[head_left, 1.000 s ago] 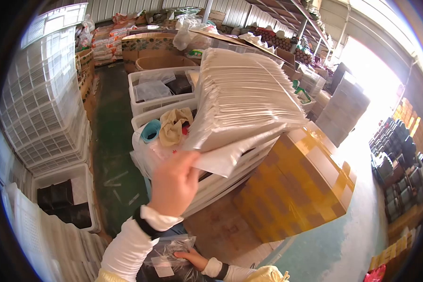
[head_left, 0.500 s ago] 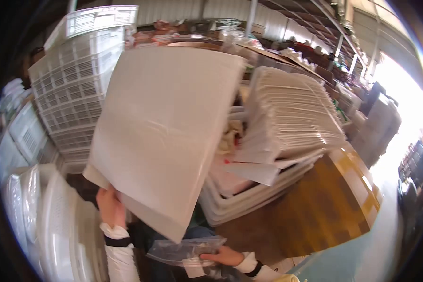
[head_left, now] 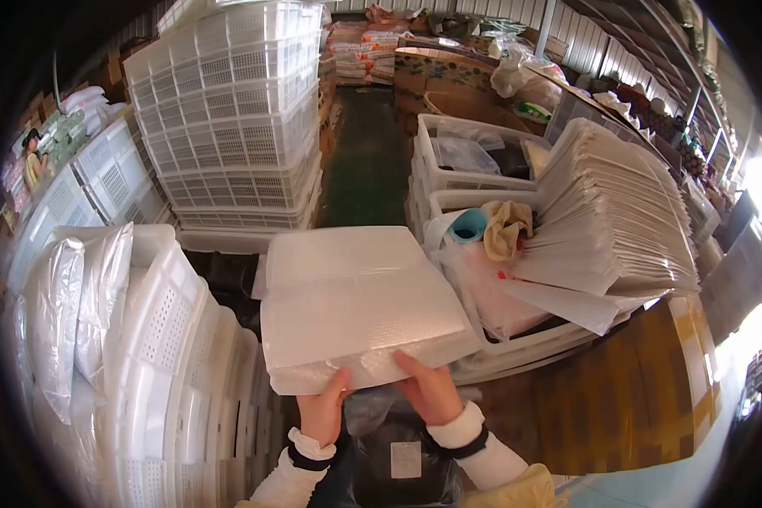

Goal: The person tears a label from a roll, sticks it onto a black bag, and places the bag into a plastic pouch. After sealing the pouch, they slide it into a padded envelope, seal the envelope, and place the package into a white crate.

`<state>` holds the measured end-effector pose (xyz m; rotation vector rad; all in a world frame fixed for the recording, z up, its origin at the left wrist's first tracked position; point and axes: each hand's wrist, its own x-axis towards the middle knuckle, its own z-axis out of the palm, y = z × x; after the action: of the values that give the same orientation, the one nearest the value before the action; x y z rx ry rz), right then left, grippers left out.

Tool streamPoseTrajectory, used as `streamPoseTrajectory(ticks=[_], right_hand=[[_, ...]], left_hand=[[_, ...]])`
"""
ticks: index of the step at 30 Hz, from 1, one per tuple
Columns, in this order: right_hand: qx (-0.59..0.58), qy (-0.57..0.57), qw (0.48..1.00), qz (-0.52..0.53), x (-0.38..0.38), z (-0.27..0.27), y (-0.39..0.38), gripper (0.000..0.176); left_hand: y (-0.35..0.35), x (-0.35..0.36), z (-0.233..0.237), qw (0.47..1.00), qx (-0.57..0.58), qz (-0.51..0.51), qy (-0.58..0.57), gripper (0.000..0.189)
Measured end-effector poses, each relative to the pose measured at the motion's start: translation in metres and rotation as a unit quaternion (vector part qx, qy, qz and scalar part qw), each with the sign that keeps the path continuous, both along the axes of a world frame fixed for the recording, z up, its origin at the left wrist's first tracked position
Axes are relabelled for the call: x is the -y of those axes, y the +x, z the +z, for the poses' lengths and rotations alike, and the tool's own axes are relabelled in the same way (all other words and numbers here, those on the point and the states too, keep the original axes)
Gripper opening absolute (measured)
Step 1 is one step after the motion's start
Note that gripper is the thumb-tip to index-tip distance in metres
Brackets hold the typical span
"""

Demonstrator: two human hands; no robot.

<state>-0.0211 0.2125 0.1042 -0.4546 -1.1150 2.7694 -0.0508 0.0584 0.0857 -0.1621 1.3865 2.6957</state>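
A large white padded sheet or pouch [head_left: 364, 296] is held out flat in front of me, its near edge folded down. My left hand [head_left: 321, 411] grips this near edge at the left, thumb on top. My right hand [head_left: 429, 389] grips the same edge further right, thumb on top, other fingers mostly hidden beneath. Below the hands lies a dark item in clear plastic [head_left: 405, 470] with a white label [head_left: 405, 460]. To the right, a thick fanned stack of white pouches [head_left: 614, 216] leans on a white crate [head_left: 516, 343].
Tall stacked white crates [head_left: 229, 127] stand at the back left. More crates [head_left: 157, 339] with clear plastic bags [head_left: 59, 322] are near left. A taped cardboard box [head_left: 618, 389] is at right. A blue roll [head_left: 468, 224] and cloth gloves [head_left: 506, 229] lie in a crate. One person [head_left: 34, 161] is far left.
The white pouch has been lowered from upright to flat. My right hand has left the clear plastic bag and taken the pouch's edge. The view has shifted, showing the aisle.
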Motion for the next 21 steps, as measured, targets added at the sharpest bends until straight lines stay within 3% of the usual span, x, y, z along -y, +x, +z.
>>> streamPoseTrajectory(ticks=[1,2,3,4,5,6,8,11,12,13,15,16,19,21], right_hand=[[0.005,0.042,0.999,-0.016,-0.004,-0.013,-0.004,0.050],[0.008,0.084,0.996,-0.031,-0.008,-0.028,-0.006,0.052],[0.010,0.125,0.991,-0.047,-0.011,-0.036,-0.007,0.053],[0.013,0.167,0.985,-0.042,-0.011,-0.037,-0.004,0.052],[0.016,0.209,0.977,-0.037,-0.010,-0.037,0.001,0.051],[0.021,0.251,0.967,-0.033,-0.009,-0.037,0.005,0.050],[0.023,0.265,0.964,0.028,-0.007,-0.041,0.011,0.050],[0.020,0.331,0.925,0.183,-0.014,-0.049,0.022,0.050],[0.017,0.356,0.903,0.241,-0.018,-0.052,0.026,0.050],[-0.019,0.515,0.828,0.223,-0.019,-0.044,0.033,0.052],[-0.094,0.779,0.595,0.174,-0.021,-0.019,0.048,0.057],[-0.098,0.809,0.560,0.149,-0.027,-0.023,0.055,0.053],[-0.093,0.903,0.402,0.121,-0.042,-0.027,0.057,0.039],[-0.113,0.921,0.360,0.098,-0.044,-0.026,0.054,0.032]], left_hand=[[0.005,0.005,-0.005,1.000,0.007,-0.012,-0.023,0.068],[-0.009,0.021,-0.047,0.979,-0.134,0.090,-0.127,0.077],[-0.009,0.026,-0.029,0.968,-0.101,0.158,-0.169,0.081],[-0.017,0.039,-0.033,0.894,-0.175,0.213,-0.352,0.078],[-0.023,0.051,-0.037,0.779,-0.241,0.257,-0.519,0.076],[-0.022,0.052,-0.023,0.733,-0.297,0.125,-0.598,0.072],[-0.017,0.050,0.013,0.588,-0.377,-0.146,-0.701,0.065],[-0.040,0.042,-0.036,0.641,-0.404,-0.198,-0.622,0.049],[-0.043,0.039,-0.040,0.673,-0.324,-0.224,-0.626,0.041],[-0.044,0.038,-0.045,0.682,-0.321,-0.194,-0.628,0.040],[-0.047,0.038,-0.048,0.698,-0.316,-0.127,-0.629,0.038],[-0.043,0.037,-0.042,0.724,-0.249,-0.125,-0.631,0.043],[-0.042,0.040,-0.036,0.735,-0.340,-0.065,-0.584,0.052],[-0.045,0.047,-0.043,0.693,-0.404,-0.069,-0.593,0.060]])
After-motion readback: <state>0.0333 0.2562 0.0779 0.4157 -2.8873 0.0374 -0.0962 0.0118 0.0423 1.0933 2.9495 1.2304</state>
